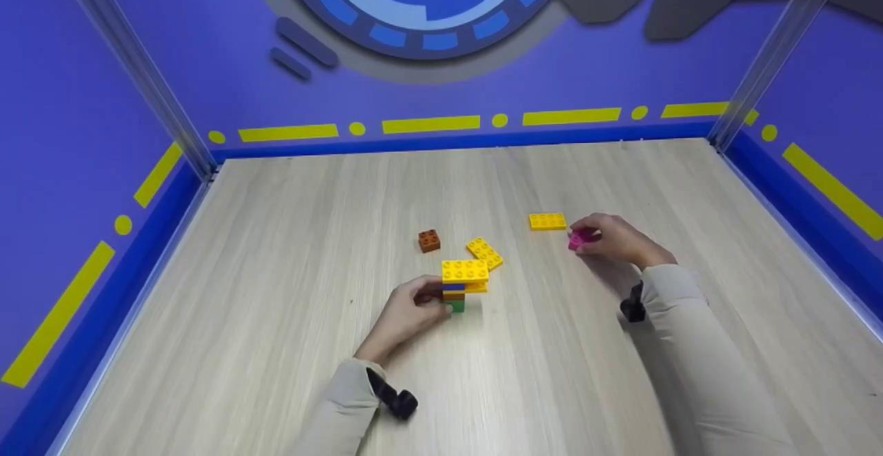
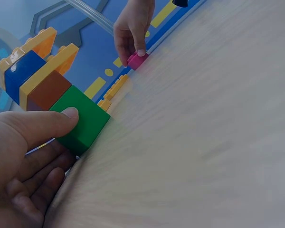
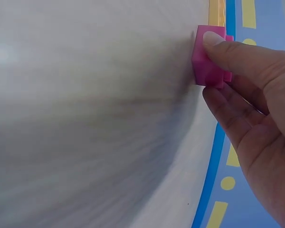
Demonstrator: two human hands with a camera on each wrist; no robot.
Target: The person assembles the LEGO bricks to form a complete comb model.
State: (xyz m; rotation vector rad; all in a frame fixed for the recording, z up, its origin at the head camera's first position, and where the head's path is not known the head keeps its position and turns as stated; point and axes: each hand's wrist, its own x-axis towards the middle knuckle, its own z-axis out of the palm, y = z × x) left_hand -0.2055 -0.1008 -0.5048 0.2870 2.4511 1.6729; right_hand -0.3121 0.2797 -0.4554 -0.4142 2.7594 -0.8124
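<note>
Near the middle of the pale wooden table point(image 1: 290, 249), the left hand point(image 1: 412, 308) grips a stack of bricks point(image 1: 461, 276), its thumb on one side and its fingers behind. Seen from the head, the stack shows mainly its studded yellow top, which juts out to the right and hides much of the layers below. The left wrist view opens these up: a green brick point(image 2: 83, 121) at the base with the thumb pressed on it, then a brown layer point(image 2: 50, 90), a lower yellow layer point(image 2: 50, 71), a blue layer point(image 2: 24, 71) and an upper yellow layer point(image 2: 42, 42). Farther right, the right hand point(image 1: 619, 241) pinches a pink brick point(image 1: 577, 241) between thumb and fingers. From the head that brick is half covered; the right wrist view shows its smooth side under the thumb and its studs facing away from the tabletop, though whether it touches the wood I cannot tell. Only the head view shows the loose brown brick point(image 1: 429, 241), lying beyond the stack. It also places the slanted yellow brick point(image 1: 485, 254) just behind the stack and the straight yellow brick point(image 1: 548, 221) near the right hand's fingertips.
</note>
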